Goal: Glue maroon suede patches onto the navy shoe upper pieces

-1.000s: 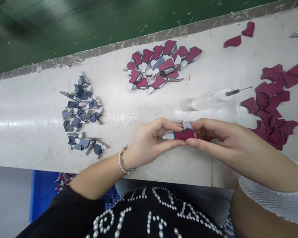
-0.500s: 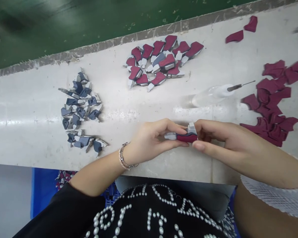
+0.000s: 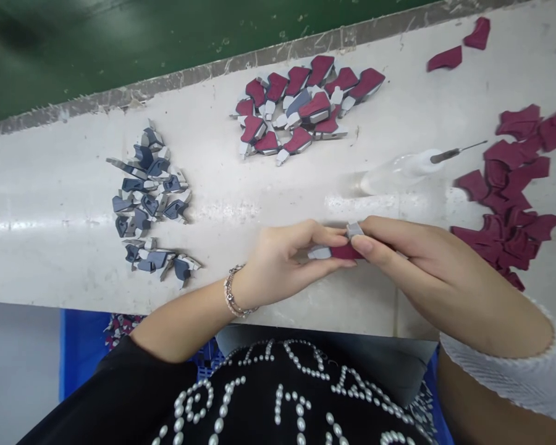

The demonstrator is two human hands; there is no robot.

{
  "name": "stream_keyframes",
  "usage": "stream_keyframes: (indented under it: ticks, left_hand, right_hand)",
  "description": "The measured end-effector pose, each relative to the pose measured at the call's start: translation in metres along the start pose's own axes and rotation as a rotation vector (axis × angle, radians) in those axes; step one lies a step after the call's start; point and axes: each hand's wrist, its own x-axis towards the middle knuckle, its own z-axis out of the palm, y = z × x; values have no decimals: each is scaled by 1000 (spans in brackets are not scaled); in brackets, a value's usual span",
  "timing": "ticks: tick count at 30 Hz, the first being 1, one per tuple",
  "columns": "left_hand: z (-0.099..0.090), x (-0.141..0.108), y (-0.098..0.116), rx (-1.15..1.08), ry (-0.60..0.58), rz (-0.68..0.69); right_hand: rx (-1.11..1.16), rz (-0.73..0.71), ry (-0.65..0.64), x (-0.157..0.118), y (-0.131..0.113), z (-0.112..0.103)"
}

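Between my hands, above the table's near edge, is a small plastic part (image 3: 343,251) with a maroon face and light grey ends. My left hand (image 3: 290,256) pinches its left side between thumb and fingers. My right hand (image 3: 398,253) grips the right end, its thumb pressed on the maroon face by the grey tab. The fingers hide much of the part. Beyond my hands lies a group of similar parts with maroon faces (image 3: 301,111). To the left is a cluster of navy and grey parts (image 3: 151,201). Loose maroon pieces (image 3: 509,185) are heaped on the right.
A whitish bottle with a thin needle tip (image 3: 412,167) lies beyond my right hand. Two maroon pieces (image 3: 447,59) lie apart at the far right. Below the white table (image 3: 227,247), a blue bin (image 3: 81,346) stands at the left, with small parts beside my sleeve.
My right thumb has moved left and up onto the part's maroon face, covering its right end. The left hand keeps its pinch. The view has shifted slightly.
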Motion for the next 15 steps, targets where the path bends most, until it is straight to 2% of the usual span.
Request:
stream_keyframes:
  ticks: [2, 4, 10, 15]
  left_hand:
    - [1, 1, 0, -47, 67, -38]
    - [-1, 3, 1, -61, 85, -63]
    - [-10, 8, 7, -69, -62, -31]
    - [-13, 11, 10, -71, -180, -73]
  right_hand:
    - [-12, -9, 46, -1, 0, 2]
    - [1, -30, 40, -3, 0, 0]
    - [-51, -50, -25, -9, 2, -15]
    - [-66, -138, -45, -10, 2, -17]
